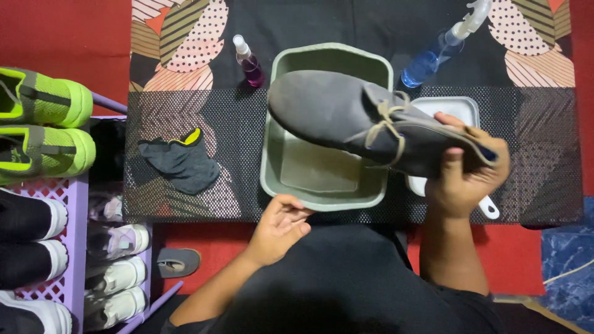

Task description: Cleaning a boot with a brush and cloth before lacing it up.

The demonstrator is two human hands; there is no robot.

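My right hand [465, 176] grips the heel end of a grey suede lace-up shoe [337, 111] and holds it on its side above a grey-green plastic basin [272, 179]. The toe of the shoe points left over the basin. My left hand [278, 226] rests with loosely curled fingers at the basin's near rim and holds nothing. A white tray or lidded box [461, 108] lies under the heel of the shoe, partly hidden by my right hand.
A dark grey cloth with a yellow edge [182, 162] lies on the black mesh mat [544, 154] to the left. A small pink spray bottle [249, 62] and a blue spray bottle [433, 59] stand behind the basin. A purple rack [77, 204] with several shoes stands at far left.
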